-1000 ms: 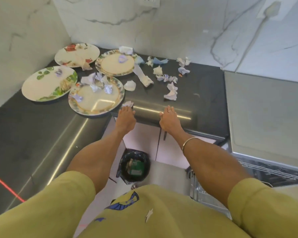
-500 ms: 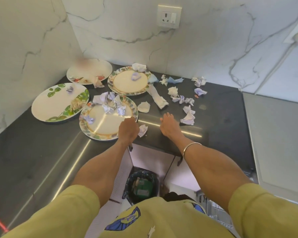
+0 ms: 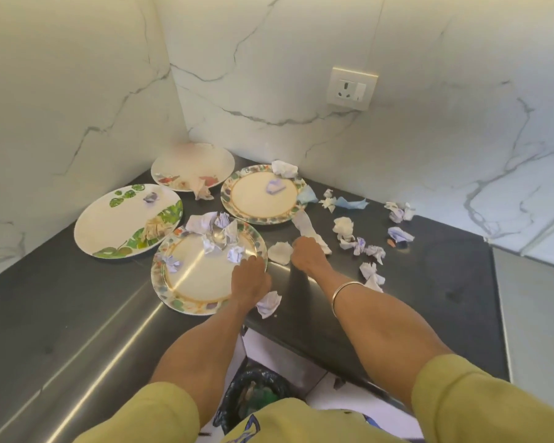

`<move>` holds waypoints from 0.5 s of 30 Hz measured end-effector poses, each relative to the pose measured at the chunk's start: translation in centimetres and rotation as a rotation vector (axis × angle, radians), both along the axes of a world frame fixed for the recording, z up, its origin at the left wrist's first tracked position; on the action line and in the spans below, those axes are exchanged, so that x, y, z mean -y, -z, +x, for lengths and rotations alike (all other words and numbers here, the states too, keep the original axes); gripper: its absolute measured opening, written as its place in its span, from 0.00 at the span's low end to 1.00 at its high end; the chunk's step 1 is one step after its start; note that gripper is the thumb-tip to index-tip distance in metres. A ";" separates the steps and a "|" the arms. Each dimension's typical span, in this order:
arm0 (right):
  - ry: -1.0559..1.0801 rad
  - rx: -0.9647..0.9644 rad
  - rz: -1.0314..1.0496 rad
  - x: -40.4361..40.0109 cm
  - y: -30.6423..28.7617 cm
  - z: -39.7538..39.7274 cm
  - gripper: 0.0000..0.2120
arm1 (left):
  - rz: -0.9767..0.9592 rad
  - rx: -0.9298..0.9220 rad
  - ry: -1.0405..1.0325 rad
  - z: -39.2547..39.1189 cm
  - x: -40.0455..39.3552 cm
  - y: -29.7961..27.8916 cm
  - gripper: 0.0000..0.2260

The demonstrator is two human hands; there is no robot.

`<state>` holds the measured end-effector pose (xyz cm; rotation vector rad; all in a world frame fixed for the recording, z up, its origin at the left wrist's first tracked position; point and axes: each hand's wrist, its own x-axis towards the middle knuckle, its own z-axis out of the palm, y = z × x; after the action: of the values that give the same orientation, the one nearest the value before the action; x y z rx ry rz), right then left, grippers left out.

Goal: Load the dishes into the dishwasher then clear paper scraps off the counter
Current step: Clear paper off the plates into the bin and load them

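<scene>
Moved fwd off the counter's (image 3: 61, 314) front edge since 1 s ago: both hands now up among plates & scraps. Left hand (image 3: 250, 278) over right rim of nearest plate (image 3: 186, 282), fingers curled down onto rim, seems to be gripping it, tho grip underside hidden. Right hand (image 3: 307, 255) just beside, on bare counter between nearest plate and long twisted scrap (image 3: 311, 230); fingers bent toward a flat white scrap (image 3: 280, 251), touching or nearly, can't tell if pinched. Bangle (image 3: 346, 292) on right wrist. View also tilted up vs earlier: wall socket (image 3: 351, 88) now in frame.

Meaning for task: start of dish-loading, prob. Nothing lifted yet; all 4 plates on counter toward back left corner. Nearest plate carries several crumpled scraps (image 3: 219, 236) along its far rim. Leaf plate (image 3: 125, 222) to its left, near left wall. Far plate (image 3: 259, 196) behind, w/ a blue-white scrap on it. Corner plate (image 3: 189, 166) right in the corner, partly blurred. Need tipping scraps off before racking, likely.

More scraps scattered mid-counter to right of the hands, out toward back wall; one crumpled scrap (image 3: 269, 303) at front edge, just beside left wrist. Bin (image 3: 256, 394) w/ black liner on floor below front edge, between the forearms. Dishwasher not in view now.

Pose: both forearms reaching fwd, roughly parallel, palms down, hands near each other but apart.
</scene>
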<state>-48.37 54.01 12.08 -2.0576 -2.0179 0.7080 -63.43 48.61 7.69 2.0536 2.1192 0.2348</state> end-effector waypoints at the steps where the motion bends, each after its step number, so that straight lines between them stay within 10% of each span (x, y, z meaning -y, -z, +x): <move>1: -0.006 -0.001 -0.016 -0.6 0.1 -0.3 0.13 | 0.004 -0.016 0.002 0.0 -0.4 0.1 0.14; 15: 0.080 -0.030 -0.136 -8.8 2.5 0.0 0.22 | -0.055 -0.008 -0.153 1.6 -5.6 -0.1 0.22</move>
<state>-48.34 62.78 9.59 -2.1744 -1.9081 0.8767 -61.87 54.25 7.83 1.8675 2.2636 0.1879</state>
